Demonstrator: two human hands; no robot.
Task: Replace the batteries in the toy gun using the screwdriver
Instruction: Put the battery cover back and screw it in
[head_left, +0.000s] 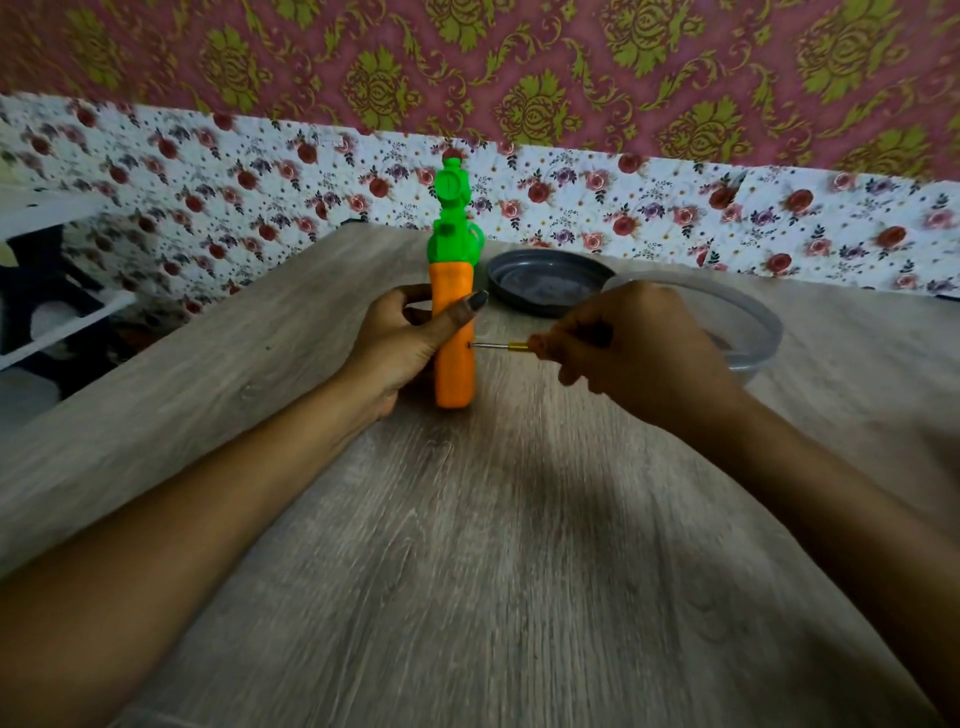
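The toy gun (454, 374) stands on end on the wooden table (467, 571), orange grip at the bottom and green body on top. My left hand (400, 338) grips the orange grip from the left, thumb across its front. My right hand (639, 348) holds the screwdriver (501, 346) level. Its thin metal tip sits in a small screw hole on the right side of the grip. Most of the screwdriver's handle is hidden inside my right hand. No batteries are in view.
A dark grey round lid (545, 280) lies behind the gun. A clear round bowl (748, 322) stands at the right, partly behind my right hand. The table's left edge runs diagonally, with dark furniture (47, 291) beyond it. A floral-papered wall rises behind.
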